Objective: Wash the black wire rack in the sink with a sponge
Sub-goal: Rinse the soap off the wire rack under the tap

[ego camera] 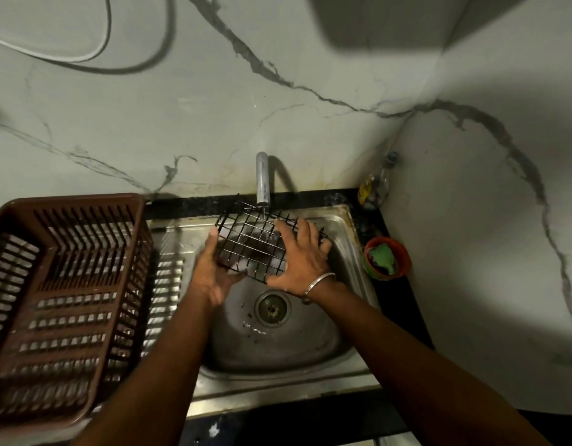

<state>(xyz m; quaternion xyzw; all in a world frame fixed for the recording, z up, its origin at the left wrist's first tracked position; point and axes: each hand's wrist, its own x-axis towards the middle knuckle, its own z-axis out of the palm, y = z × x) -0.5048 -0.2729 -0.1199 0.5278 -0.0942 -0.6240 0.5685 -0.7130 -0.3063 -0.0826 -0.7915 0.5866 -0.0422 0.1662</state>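
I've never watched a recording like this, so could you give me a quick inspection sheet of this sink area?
Surface: steel sink set in a dark counter; drain uncovered.
Job's things: black wire rack held over the basin under the tap; green sponge sits in an orange bowl on the counter, not in use.
Clutter: brown dish basket left of the sink; bottle in the corner.
Grippers: left hand grips the rack's near-left edge; right hand lies flat on top, fingers spread.
Cables: two cords hanging on the wall.
Surroundings: marble-patterned wall tiles.
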